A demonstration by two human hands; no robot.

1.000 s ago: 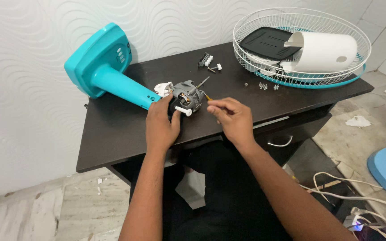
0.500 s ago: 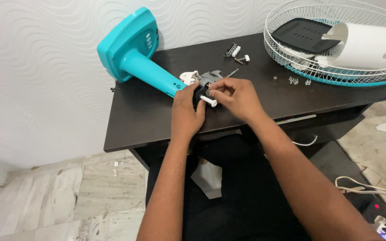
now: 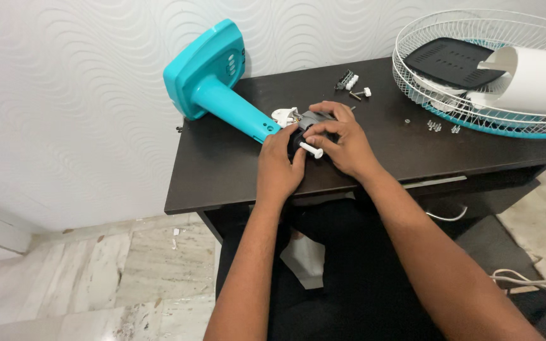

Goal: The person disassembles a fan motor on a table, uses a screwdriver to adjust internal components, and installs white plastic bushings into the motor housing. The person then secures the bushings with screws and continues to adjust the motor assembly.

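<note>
A teal fan stand (image 3: pixel 213 82) lies on its side on the dark table (image 3: pixel 222 170), its neck pointing toward me. At the neck's end sits a grey fan motor (image 3: pixel 314 119) with a white shaft (image 3: pixel 311 150) sticking out. My left hand (image 3: pixel 279 165) cups the motor from the left. My right hand (image 3: pixel 342 142) covers it from the right, thumb and fingers pinched at the shaft. Most of the motor is hidden under both hands.
A white wire fan guard (image 3: pixel 475 63) rests at the table's right end, holding a black grille piece (image 3: pixel 453 60) and a white cylindrical cover (image 3: pixel 535 79). Small screws (image 3: pixel 440 126) and little parts (image 3: pixel 352 85) lie behind my hands. White cables (image 3: pixel 526 278) lie on the tiled floor.
My view has swung left, so everything sits further right in the frame. My right hand has closed over the motor and its shaft; my left hand keeps its hold.
</note>
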